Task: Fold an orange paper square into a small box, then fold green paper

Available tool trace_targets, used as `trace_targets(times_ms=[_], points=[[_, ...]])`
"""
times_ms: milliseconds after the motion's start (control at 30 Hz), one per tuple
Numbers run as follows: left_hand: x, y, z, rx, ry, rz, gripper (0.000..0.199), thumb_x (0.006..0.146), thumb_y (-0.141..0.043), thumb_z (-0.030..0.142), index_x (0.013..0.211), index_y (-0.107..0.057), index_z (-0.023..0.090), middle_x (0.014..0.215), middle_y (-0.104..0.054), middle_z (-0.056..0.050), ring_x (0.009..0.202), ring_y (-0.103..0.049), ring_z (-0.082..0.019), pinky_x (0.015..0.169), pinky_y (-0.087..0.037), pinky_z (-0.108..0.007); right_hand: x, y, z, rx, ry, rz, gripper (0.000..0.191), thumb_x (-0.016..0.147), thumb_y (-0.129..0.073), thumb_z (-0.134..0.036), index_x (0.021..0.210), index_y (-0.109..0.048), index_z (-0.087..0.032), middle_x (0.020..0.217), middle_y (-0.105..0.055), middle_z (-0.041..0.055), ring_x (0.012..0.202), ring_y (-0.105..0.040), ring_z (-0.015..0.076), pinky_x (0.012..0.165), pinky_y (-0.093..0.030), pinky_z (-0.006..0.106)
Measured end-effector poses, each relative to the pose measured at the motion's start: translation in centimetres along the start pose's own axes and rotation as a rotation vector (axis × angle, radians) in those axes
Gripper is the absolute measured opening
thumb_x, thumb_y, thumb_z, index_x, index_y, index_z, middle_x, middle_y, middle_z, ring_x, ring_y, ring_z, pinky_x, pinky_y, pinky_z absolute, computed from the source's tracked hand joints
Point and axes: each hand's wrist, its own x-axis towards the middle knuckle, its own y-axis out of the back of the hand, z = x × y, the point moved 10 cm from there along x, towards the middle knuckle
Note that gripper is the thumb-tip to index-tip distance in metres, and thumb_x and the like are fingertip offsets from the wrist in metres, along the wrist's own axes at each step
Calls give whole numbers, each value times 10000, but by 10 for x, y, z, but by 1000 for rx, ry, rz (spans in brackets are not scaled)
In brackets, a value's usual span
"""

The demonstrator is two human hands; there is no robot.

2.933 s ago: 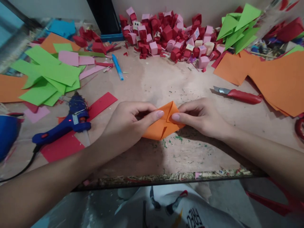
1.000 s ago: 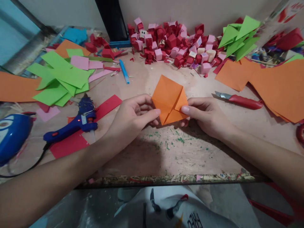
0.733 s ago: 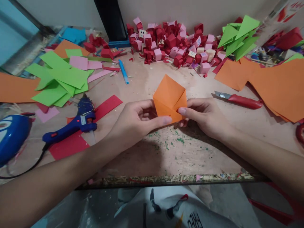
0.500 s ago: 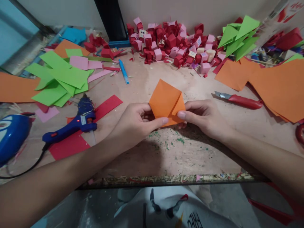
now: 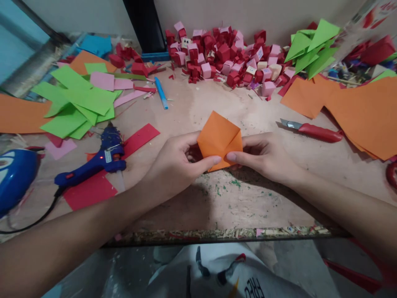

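A piece of folded orange paper (image 5: 217, 133), five-sided in outline with its point away from me, is held between both hands just above the table's middle. My left hand (image 5: 182, 161) grips its left side, thumb on the lower front and fingers behind. On the right edge, my right hand (image 5: 263, 157) pinches the paper, its thumb pressing a folded flap near the left thumb. The fingers behind the paper are mostly hidden.
Left of my hands lies a blue glue gun (image 5: 93, 163) with a lit red light and cord. A red utility knife (image 5: 313, 129), blade out, rests to the right. Green paper pieces (image 5: 77, 97), a blue pen (image 5: 161, 93) and many small red and pink paper boxes (image 5: 228, 56) lie around.
The orange paper has shifted slightly right and toward me. My right thumb has slid left and down over the flap, which now lies flatter.
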Motion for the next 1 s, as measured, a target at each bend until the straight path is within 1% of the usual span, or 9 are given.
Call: trace_targets(times_ms=[100,200,267,333,433,567,733,900,1000], points=[[0,-1,0,7,-13,-18,190,854,-775,247,1040,-770,208,1009,-804,-30,903,-748,-219,750,-596,-279,-1,-3,-2,5,10,-16,245,885,-809,-445,801,-797,-215,786,-722,17,658,-611,165,582,-469,294],[-1,-5,-4,44,-23,-55,182,862,-760,219,1044,-775,217,992,-801,-18,839,-739,-195,690,-576,-253,-2,-4,-2,23,18,-4,218,879,-813,-437,836,-803,-224,823,-732,15,694,-638,174,617,-498,297],[-2,-6,-7,76,-29,-70,179,876,-753,226,1054,-771,218,993,-792,-19,823,-730,-188,675,-565,-249,-3,-3,-1,10,13,10,231,879,-811,-447,837,-799,-220,808,-726,18,687,-637,178,606,-500,300],[-4,-6,-8,87,-38,-55,207,876,-764,241,1083,-758,219,1037,-784,-28,863,-730,-197,701,-572,-260,-3,-2,2,-13,4,18,252,885,-804,-458,833,-791,-212,778,-715,20,672,-626,179,578,-493,302],[-6,-2,-3,53,-76,-2,255,872,-791,277,1118,-737,235,1090,-774,-37,924,-730,-210,730,-583,-270,-4,-2,4,-20,-4,16,267,892,-796,-470,852,-782,-206,750,-698,17,658,-610,176,554,-492,300],[-9,4,7,38,-131,67,226,875,-792,263,1094,-740,251,1050,-778,-28,885,-730,-195,715,-585,-262,-5,-5,4,-7,-6,-11,275,905,-782,-474,881,-779,-200,767,-690,15,644,-592,160,557,-493,291],[-8,4,6,47,-112,70,204,866,-792,235,1068,-768,248,1005,-789,-21,841,-733,-182,696,-587,-241,-5,-8,4,-11,8,-26,258,888,-801,-461,876,-773,-205,794,-693,12,672,-599,160,579,-501,283],[-7,8,8,69,-105,91,149,935,-741,297,1066,-792,246,1014,-793,-16,859,-731,-172,725,-589,-227,-5,-8,5,2,-3,-31,253,910,-784,-451,858,-778,-203,798,-710,15,664,-604,158,586,-498,287],[-6,10,9,72,-95,104,145,942,-732,288,1059,-805,243,1002,-798,-14,858,-733,-178,736,-593,-233,-4,-8,3,31,-20,-39,260,902,-787,-474,881,-790,-215,813,-729,21,695,-634,175,606,-513,295]])
